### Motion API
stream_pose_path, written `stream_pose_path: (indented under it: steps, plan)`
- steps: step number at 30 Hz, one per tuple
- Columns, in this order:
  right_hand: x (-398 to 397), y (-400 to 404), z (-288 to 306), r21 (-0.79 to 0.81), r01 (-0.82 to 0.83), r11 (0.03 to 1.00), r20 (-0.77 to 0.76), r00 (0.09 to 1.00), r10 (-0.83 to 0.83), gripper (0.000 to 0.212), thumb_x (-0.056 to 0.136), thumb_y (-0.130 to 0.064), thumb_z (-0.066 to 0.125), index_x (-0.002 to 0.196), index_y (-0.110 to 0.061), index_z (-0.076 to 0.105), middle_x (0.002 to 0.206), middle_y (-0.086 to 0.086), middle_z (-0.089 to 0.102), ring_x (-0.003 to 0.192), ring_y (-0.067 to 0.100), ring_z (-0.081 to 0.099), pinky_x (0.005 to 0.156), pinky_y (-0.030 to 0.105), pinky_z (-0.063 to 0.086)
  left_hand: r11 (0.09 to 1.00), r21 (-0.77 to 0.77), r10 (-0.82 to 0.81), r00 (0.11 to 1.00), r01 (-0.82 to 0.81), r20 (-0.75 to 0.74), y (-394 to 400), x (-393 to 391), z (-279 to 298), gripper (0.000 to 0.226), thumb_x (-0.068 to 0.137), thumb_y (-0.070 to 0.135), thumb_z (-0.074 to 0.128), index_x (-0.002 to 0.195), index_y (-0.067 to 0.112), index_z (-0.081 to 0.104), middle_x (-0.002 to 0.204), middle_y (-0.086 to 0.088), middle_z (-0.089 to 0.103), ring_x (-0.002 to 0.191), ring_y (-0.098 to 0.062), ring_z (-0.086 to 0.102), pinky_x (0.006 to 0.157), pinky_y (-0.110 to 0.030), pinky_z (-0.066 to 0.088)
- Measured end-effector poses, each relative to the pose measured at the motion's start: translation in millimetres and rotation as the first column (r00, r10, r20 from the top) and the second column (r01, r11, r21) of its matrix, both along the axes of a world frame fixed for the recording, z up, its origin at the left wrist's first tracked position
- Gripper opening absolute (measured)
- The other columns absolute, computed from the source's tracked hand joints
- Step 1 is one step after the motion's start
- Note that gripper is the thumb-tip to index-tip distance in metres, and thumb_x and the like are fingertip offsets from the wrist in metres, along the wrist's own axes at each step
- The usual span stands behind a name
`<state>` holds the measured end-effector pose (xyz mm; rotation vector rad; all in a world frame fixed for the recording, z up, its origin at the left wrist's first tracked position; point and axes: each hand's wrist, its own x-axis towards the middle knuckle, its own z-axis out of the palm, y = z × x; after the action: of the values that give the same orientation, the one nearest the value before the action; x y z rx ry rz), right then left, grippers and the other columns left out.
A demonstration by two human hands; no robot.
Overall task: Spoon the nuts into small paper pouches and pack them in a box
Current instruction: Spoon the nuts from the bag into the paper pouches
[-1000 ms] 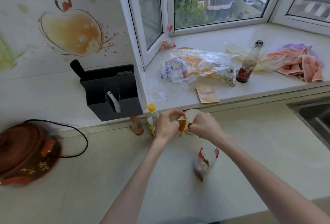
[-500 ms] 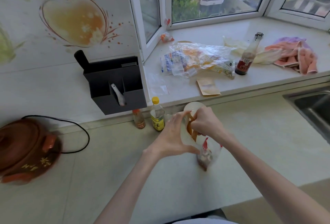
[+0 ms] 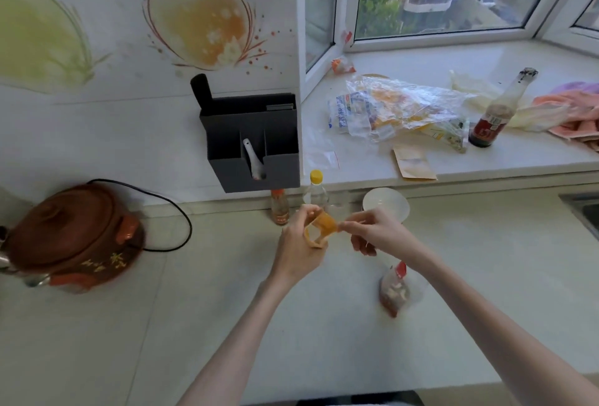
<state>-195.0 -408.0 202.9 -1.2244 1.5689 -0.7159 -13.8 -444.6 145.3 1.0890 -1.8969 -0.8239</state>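
Observation:
A small orange-brown paper pouch [image 3: 319, 230] hangs above the counter with its mouth spread open. My left hand [image 3: 299, 243] grips its left side and my right hand [image 3: 372, 233] pinches its right edge. The clear bag of nuts [image 3: 394, 292] with a red top lies on the counter below my right forearm. A white bowl [image 3: 385, 204] stands just behind my hands. One more flat paper pouch [image 3: 413, 164] lies on the windowsill. A white spoon [image 3: 252, 159] sticks out of the black wall holder [image 3: 249, 143].
Two small bottles [image 3: 312, 193] stand at the counter's back edge. A brown clay pot [image 3: 69, 234] with a black cord sits at left. The sill holds crumpled plastic bags [image 3: 398, 107], a dark sauce bottle [image 3: 499, 110] and cloths. A sink corner [image 3: 583, 211] shows at right.
My hands have pulled apart and the pouch has spread open between them. The view has shifted left, so the nut bag now lies lower right of my hands.

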Motion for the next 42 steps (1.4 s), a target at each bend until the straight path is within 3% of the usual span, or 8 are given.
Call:
stream_pose_path:
  steps: [5,12,17,21,27,33,39,42]
  plan:
    - [0,-14,-24,0.147,0.082,0.986,-0.046,0.996,-0.076,0.026,0.087,-0.003,0.051,0.079,-0.014,0.073,0.051,0.001,0.059,0.042,0.012,0.049,0.043,0.020,0.040,0.970,-0.013,0.240,0.969,-0.241,-0.064,-8,40,-12,0.045,0.073,0.008,0.072,0.106,0.036,0.056,0.099,0.015,0.065,0.092,-0.014,0.063,0.083,-0.039,0.053]
    - [59,-68,-14,0.121,-0.086,0.989,-0.085,0.992,0.096,0.016,0.086,-0.007,0.056,0.095,-0.010,0.068,0.069,0.002,0.063,0.056,0.012,0.059,0.054,0.023,0.051,0.926,0.067,0.378,0.917,-0.372,-0.127,-15,75,-10,0.037,0.072,0.031,0.068,0.099,0.048,0.049,0.093,0.010,0.063,0.087,-0.012,0.062,0.076,-0.023,0.052]
    - [106,-124,16,-0.009,-0.137,0.990,-0.138,0.981,0.135,0.021,0.088,-0.005,0.055,0.106,-0.011,0.065,0.087,0.006,0.066,0.075,0.014,0.066,0.058,0.021,0.056,0.914,0.094,0.406,0.891,-0.395,-0.204,-15,94,-5,0.036,0.074,0.024,0.070,0.098,0.045,0.052,0.089,0.010,0.063,0.081,-0.012,0.063,0.071,-0.024,0.052]
    - [131,-168,40,-0.021,-0.088,0.996,-0.142,0.986,0.084,0.017,0.086,0.001,0.051,0.095,0.002,0.065,0.079,0.014,0.068,0.061,0.018,0.068,0.054,0.024,0.058,0.910,0.156,0.411,0.889,-0.385,-0.203,-11,107,-7,0.035,0.077,0.010,0.070,0.089,0.039,0.052,0.077,0.011,0.060,0.068,-0.011,0.059,0.058,-0.028,0.050]
    - [154,-206,61,-0.005,-0.019,1.000,-0.260,0.965,0.017,0.009,0.088,-0.004,0.048,0.080,-0.004,0.052,0.070,0.011,0.065,0.044,0.014,0.066,0.041,0.020,0.052,0.908,0.174,0.413,0.887,-0.381,-0.209,-7,119,-10,0.039,0.077,0.001,0.069,0.092,0.033,0.053,0.077,0.012,0.059,0.069,-0.006,0.058,0.065,-0.016,0.046]
    - [164,-213,60,0.053,-0.026,0.998,-0.288,0.957,0.040,0.010,0.087,-0.001,0.047,0.078,-0.002,0.051,0.067,0.011,0.056,0.059,0.022,0.060,0.062,0.027,0.054,0.915,0.202,0.391,0.895,-0.350,-0.215,-2,123,-12,0.034,0.077,0.002,0.069,0.097,0.026,0.055,0.076,0.010,0.059,0.067,-0.007,0.057,0.062,-0.016,0.046]
    - [166,-203,53,-0.035,-0.045,0.998,-0.365,0.931,0.029,0.019,0.085,0.000,0.045,0.068,-0.006,0.050,0.063,0.008,0.054,0.053,0.017,0.051,0.050,0.022,0.045,0.923,0.214,0.363,0.908,-0.320,-0.209,2,119,-11,0.033,0.078,0.005,0.070,0.096,0.027,0.055,0.075,0.014,0.058,0.065,-0.004,0.056,0.061,-0.014,0.045]
    - [161,-202,48,-0.150,-0.033,0.988,-0.399,0.917,-0.030,0.019,0.087,0.000,0.047,0.073,0.001,0.060,0.074,0.020,0.068,0.071,0.026,0.065,0.073,0.032,0.059,0.922,0.228,0.362,0.907,-0.314,-0.216,4,119,-11,0.033,0.078,0.004,0.069,0.097,0.028,0.054,0.074,0.013,0.058,0.064,-0.004,0.055,0.060,-0.015,0.045]
